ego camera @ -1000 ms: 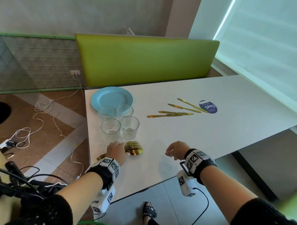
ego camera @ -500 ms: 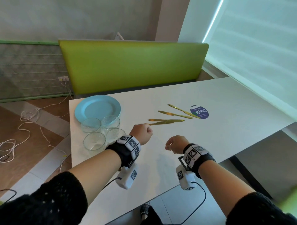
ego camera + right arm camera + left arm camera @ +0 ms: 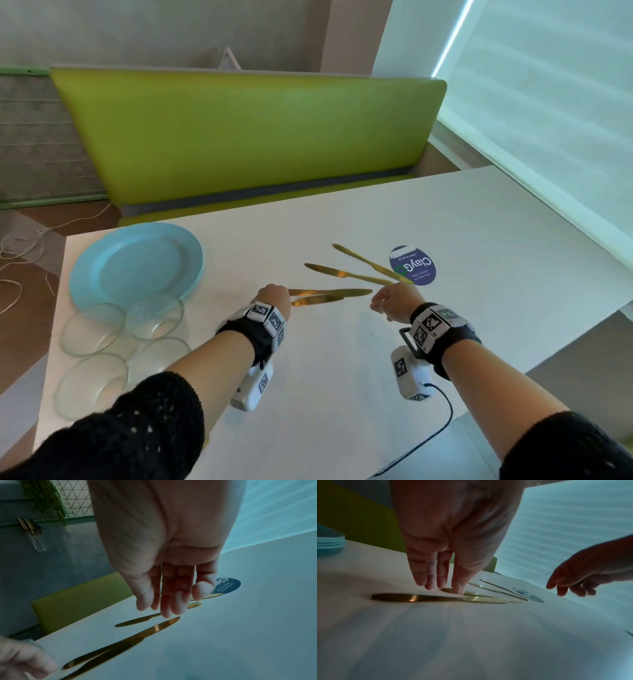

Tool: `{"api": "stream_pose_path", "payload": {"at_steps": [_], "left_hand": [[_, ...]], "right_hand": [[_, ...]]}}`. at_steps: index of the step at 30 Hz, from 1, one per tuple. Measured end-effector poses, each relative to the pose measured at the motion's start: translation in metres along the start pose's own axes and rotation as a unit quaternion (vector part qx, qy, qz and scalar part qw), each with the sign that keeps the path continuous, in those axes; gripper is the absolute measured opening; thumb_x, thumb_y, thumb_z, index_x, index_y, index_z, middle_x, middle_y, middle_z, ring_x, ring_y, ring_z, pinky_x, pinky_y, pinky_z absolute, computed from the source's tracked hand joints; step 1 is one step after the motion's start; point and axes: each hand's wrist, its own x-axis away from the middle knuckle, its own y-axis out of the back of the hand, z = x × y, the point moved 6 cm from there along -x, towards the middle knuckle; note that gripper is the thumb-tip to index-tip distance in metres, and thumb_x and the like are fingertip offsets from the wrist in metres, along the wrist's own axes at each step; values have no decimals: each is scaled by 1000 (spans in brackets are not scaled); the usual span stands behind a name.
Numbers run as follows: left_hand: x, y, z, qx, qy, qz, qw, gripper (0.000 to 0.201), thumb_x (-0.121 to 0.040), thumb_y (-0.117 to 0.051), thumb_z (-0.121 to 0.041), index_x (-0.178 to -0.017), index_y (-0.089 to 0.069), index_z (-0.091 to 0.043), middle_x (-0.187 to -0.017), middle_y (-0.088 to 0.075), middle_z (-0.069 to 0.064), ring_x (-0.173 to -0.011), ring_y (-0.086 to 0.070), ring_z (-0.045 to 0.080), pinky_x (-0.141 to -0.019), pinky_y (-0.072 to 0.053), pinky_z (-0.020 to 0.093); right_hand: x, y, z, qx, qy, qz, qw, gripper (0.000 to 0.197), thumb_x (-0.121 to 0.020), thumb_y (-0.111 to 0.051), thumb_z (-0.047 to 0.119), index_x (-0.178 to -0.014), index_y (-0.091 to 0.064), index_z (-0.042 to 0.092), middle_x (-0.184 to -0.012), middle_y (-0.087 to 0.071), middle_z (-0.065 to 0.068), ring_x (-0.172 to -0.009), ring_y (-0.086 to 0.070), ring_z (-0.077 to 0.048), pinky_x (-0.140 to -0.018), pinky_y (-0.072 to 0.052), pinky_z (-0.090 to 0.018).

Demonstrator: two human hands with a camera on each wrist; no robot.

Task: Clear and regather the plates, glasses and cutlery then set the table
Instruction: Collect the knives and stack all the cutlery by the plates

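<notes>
Blue plate (image 3: 137, 260) and glasses (image 3: 154, 315) sit left of gold knives (image 3: 329, 295).

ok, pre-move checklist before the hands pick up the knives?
1. Left hand at the near pair of gold knives: ok, fingertips touch a handle end.
2. Grip closed on a knife: not ok, fingers straight.
3. Right hand over the far two knives: ok, hovering, holding nothing.
4. All four knives flat on the table: ok.
5. Far knife tip lies on the blue sticker: ok, does not block pickup.
6. Glasses and blue plate off to the left, apart from the knives: ok.
</notes>
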Motion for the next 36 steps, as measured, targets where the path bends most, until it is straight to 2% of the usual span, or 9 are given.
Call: {"api": "stream_pose_path", "payload": {"at_steps": [5, 11, 16, 20, 24, 27, 30, 33, 36], "left_hand": [[-13, -9, -7, -57, -11, -8, 998, 31, -95, -42, -11, -122, -58, -8, -123, -58, 11, -115, -57, 28, -95, -47, 34], [-13, -8, -22, -132, -70, 0, 989, 31, -93, -36, 0, -111, -62, 1, -113, -65, 15, -103, -64, 31, -86, -50, 34], [-9, -5, -19, -122, -93, 13, 988, 26, -91, -42, -6, -104, -63, 0, -109, -65, 15, -98, -65, 32, -82, -51, 36], [-7, 8, -9, 28, -88, -30, 995, 19, -88, -44, -13, -98, -59, -6, -105, -58, 11, -97, -60, 30, -82, -48, 35], [-9, 32, 5, 186, -57, -107, 975, 9, -91, -46, -15, -85, -41, -11, -90, -44, 6, -83, -45, 22, -74, -37, 32], [-14, 43, 18, 314, 14, -109, 943, 10, -94, -42, -18, -92, -42, -7, -86, -54, 9, -76, -50, 26, -67, -41, 33], [-13, 45, 24, 451, 60, -95, 885, 12, -96, -39, -17, -102, -46, -10, -81, -60, 6, -59, -54, 17, -51, -48, 25], [-9, 43, 24, 488, 71, -90, 865, 11, -96, -38, -15, -103, -45, -11, -70, -58, 0, -51, -51, 14, -36, -42, 13], [-6, 36, 23, 509, 77, -66, 855, 12, -96, -37, -14, -104, -45, -11, -71, -57, 0, -56, -52, 13, -43, -46, 18]], "right_hand": [[-26, 3, -10, -10, 10, 15, 1000, 20, -89, -61, 22, -104, -68, 10, -93, -65, -4, -80, -60, -18, -86, -51, -29], [-42, -1, -14, -26, 9, 21, 999, 5, -88, -62, 21, -88, -64, 16, -87, -66, -4, -72, -61, -18, -82, -55, -30], [-46, -5, -11, -15, 14, 35, 999, 7, -89, -61, 23, -88, -62, 16, -87, -66, -3, -75, -61, -16, -82, -53, -29], [-46, -14, -2, 0, 19, 48, 999, 9, -89, -60, 20, -90, -66, 13, -89, -66, -3, -76, -60, -16, -79, -54, -27], [-44, -33, 22, 77, 67, 66, 993, 19, -93, -54, 22, -107, -66, 17, -122, -63, -5, -113, -59, -20, -101, -45, -32], [-45, -53, 44, 83, 99, 53, 990, 37, -94, -52, 23, -131, -55, 19, -140, -50, -1, -128, -48, -18, -109, -36, -26], [-48, -74, 63, 38, 92, 55, 994, 50, -95, -48, 20, -144, -38, 23, -146, -43, -4, -133, -43, -19, -106, -37, -25], [-48, -90, 72, 58, 83, 63, 993, 56, -96, -44, 17, -148, -27, 25, -147, -39, -8, -132, -43, -23, -102, -41, -28], [-45, -93, 73, 65, 74, 40, 994, 51, -96, -40, 17, -145, -35, 30, -138, -48, -8, -121, -53, -25, -91, -47, -29]]}}
